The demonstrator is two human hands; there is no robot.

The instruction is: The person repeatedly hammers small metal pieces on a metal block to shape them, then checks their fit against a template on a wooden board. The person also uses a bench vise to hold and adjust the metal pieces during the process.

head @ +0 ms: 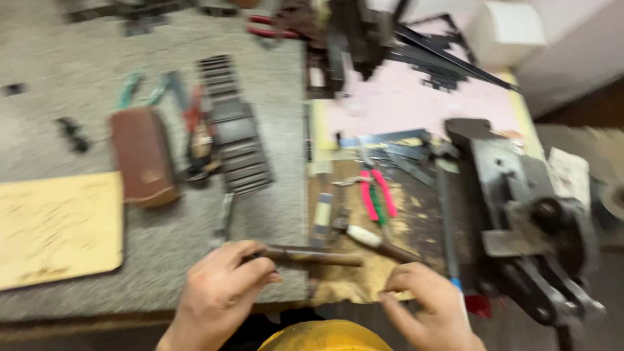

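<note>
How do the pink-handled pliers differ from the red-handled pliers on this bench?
The pink-handled pliers lie on the wooden board right of centre, nearer the right hand; the red-handled pliers lie on the grey surface further left, beside a brown block. The pink handles point towards the person, while the red ones point away. Both lie flat and untouched; the left hand holds a dark rod instead.
</note>
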